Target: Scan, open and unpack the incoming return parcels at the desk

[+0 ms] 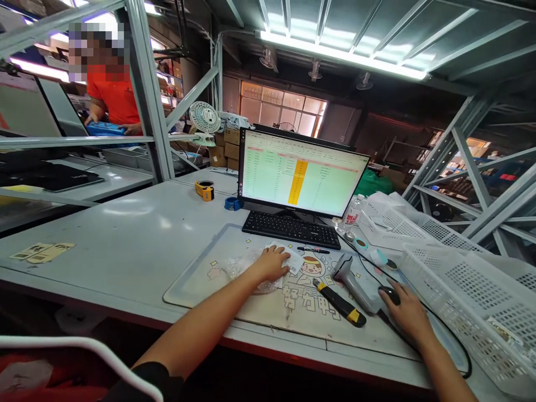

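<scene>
Tabletop [129, 234] pale grey-white, glossy. By its front edge, cream rectangular mat [201, 279], greyish-blue border, cartoon print, outlined characters, yellow diamonds. On mat: clear, bubble-patterned plastic wrap [239, 264]; white label [296, 261], dark print; slim black-and-yellow cutter [340, 303]; grey handheld scanner [354, 285]; black rounded mouse [389, 295]. Toward back edge: long black keyboard [291, 228]; black-framed monitor [268, 178], pale green sheet, orange column, pinkish bands; yellow-and-black roll [205, 191]; blue ring-shaped roll [231, 203]. Right edge: white plastic basket [444, 304], perforated grid pattern.
</scene>
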The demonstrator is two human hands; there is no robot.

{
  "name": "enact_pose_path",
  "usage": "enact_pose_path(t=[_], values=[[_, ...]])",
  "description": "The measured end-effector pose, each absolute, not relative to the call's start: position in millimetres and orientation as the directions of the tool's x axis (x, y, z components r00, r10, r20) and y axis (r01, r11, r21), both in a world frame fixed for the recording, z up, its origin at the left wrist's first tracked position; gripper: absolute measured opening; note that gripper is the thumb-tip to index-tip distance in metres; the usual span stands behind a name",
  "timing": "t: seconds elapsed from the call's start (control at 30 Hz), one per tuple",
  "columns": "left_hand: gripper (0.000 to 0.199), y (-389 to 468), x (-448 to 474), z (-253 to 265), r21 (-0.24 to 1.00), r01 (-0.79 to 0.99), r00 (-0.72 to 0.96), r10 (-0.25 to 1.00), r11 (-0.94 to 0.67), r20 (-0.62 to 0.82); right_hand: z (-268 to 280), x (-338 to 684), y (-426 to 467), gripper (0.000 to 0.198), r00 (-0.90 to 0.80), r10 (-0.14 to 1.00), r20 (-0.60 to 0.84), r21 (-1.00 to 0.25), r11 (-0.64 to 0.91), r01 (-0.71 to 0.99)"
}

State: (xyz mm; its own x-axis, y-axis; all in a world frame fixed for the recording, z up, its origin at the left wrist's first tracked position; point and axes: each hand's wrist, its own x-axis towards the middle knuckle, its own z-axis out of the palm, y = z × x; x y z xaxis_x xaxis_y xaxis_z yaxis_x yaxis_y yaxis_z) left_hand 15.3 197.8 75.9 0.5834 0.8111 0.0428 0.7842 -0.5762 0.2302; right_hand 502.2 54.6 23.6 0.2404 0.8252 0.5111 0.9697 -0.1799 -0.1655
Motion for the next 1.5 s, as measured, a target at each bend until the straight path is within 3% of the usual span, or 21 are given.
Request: enact_pose_path(t=[0.27, 0.93, 1.13, 1.23, 1.33, 1.43, 1.5], values=[[0.061, 194, 12, 76, 0.247, 0.776, 0.591, 0.806, -0.580, 0.032, -19, 515, 45, 0.067, 0.231, 0.807, 0.544, -0.191, -0.149, 0.970], [0.060, 195, 11, 74, 0.260, 0.764, 0.601, 0.798, -0.590, 0.046, -10, 504, 42, 0.060, 0.180, 0.785, 0.593, -0.200, -0.074, 0.977], [0.061, 200, 10, 69, 0.256, 0.778, 0.586, 0.809, -0.574, 0.036, -1, 489, 39, 0.053, 0.229, 0.794, 0.563, -0.220, -0.123, 0.968], [0.057, 201, 12, 68, 0.260, 0.751, 0.595, 0.793, -0.606, 0.128, 2, 486, 39, 0.052, 0.243, 0.803, 0.545, -0.243, -0.126, 0.962], [0.042, 195, 10, 79, 0.294, 0.672, 0.567, 0.728, -0.680, 0.386, 5, 484, 40, 0.050, 0.253, 0.811, 0.527, -0.272, -0.122, 0.955], [0.037, 183, -8, 98, 0.307, 0.585, 0.425, 0.606, -0.751, 0.673, 6, 478, 40, 0.050, 0.267, 0.812, 0.518, -0.306, -0.116, 0.945], [0.039, 173, -31, 107, 0.334, 0.603, 0.347, 0.615, -0.725, 0.708, 8, 475, 39, 0.052, 0.283, 0.805, 0.521, -0.338, -0.109, 0.935]])
